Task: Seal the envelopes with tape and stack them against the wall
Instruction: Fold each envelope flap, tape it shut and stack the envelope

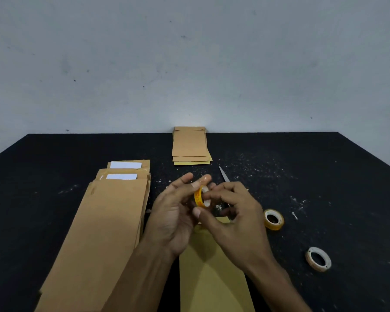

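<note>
Both hands share the grip on a small roll of tape held up at the middle of the frame. The left hand cradles the roll with thumb and fingertips curled round it, and the right hand pinches at its edge with bent fingers, thumb low against the roll. Below the hands, running to the bottom edge of the frame, lies a yellowish envelope flat on the black counter. To the left of it sits a thick pile of brown envelopes, two of them showing white strips near their far ends. At the upper middle, a short stack of envelopes rests with its far end touching the wall. A thin metal blade pokes out just beyond the right hand. On the right of the frame lie two more rolls: a yellow roll near the right hand and a white roll lower down, well apart from it.
</note>
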Motion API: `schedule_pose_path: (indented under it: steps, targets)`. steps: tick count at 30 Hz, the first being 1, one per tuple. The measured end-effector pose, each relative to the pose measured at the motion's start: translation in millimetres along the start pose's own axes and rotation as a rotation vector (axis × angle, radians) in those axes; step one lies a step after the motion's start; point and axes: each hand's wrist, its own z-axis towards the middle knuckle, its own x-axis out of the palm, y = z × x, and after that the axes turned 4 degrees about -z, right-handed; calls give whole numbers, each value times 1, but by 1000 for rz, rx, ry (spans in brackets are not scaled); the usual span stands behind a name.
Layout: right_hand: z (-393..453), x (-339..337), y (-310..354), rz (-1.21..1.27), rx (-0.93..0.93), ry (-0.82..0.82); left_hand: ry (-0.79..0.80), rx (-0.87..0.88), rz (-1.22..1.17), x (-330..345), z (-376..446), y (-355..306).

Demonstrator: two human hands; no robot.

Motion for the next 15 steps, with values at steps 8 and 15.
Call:
schedule_pose_path:
  steps: [8,15]
  targets:
    - [6,8,-2,-12,-50,116,-237,78,-118,2,16,-2]
    - [3,6,8,33,46,122,-264,250,-249,-3,25,-30]
